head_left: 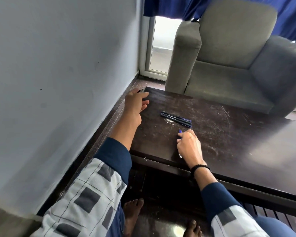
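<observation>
One blue pen [180,131] in the right grip [188,144], three dark pens [176,118] just past it at 12 o'clock.
The right grip pinches the blue pen over the tabletop [229,134]. The three pens lie side by side. The left grip [135,103], fingers loose, is at 10 o'clock. One grey armchair [229,65] stands at 1 o'clock.

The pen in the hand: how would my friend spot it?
Find the dark scratched table in front of the grey armchair. Near its front edge, the right hand pinches one pen. Only its blue tip shows, and it is apart from the three dark pens lying side by side.
</observation>
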`<state>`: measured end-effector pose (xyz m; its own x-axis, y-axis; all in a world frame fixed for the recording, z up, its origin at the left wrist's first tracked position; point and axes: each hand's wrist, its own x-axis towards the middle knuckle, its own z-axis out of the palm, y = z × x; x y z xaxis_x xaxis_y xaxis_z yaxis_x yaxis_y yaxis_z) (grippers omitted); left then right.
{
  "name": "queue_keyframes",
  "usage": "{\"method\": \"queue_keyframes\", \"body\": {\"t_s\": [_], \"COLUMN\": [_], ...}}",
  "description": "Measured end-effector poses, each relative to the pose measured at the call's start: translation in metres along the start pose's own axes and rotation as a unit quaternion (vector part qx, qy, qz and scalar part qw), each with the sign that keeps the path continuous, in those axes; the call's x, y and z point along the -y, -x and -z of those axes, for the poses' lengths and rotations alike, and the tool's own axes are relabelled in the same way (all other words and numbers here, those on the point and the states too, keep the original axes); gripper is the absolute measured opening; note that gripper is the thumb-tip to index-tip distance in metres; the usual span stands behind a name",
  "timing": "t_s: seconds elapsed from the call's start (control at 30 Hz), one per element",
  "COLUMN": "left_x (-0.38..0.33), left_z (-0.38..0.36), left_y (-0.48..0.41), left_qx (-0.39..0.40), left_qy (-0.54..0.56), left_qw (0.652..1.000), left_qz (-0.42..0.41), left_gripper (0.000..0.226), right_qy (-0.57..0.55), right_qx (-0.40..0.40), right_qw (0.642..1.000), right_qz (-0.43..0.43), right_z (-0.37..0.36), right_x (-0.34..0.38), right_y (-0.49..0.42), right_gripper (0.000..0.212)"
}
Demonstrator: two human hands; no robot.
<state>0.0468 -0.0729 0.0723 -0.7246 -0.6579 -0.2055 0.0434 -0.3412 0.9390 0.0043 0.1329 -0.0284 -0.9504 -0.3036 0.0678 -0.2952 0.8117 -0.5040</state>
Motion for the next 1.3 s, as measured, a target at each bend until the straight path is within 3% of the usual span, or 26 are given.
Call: {"method": "queue_keyframes", "body": {"t_s": [0.47, 0.87, 1.3], "left_x": [-0.002, -0.003, 0.0], "left_z": [-0.001, -0.004, -0.01], "left_y": [-0.012, -0.011, -0.008], "left_qx": [-0.001, 0.01, 0.03], "left_qy": [-0.003, 0.001, -0.024], "left_qw": [1.0, 1.0, 0.999], "left_qz": [-0.009, -0.002, 0.002], "left_gripper": [0.048, 0.048, 0.054], "right_qy": [-0.021, -0.114, -0.131], "right_qx": [0.021, 0.003, 0.006], "right_qw": [0.997, 0.992, 0.989], "right_qz": [0.074, 0.054, 0.069], "right_z": [-0.051, -0.052, -0.048], "right_x": [0.084, 0.075, 0.062], "right_y": [-0.011, -0.01, -0.012], "right_gripper": [0.027, 0.021, 0.019]}}
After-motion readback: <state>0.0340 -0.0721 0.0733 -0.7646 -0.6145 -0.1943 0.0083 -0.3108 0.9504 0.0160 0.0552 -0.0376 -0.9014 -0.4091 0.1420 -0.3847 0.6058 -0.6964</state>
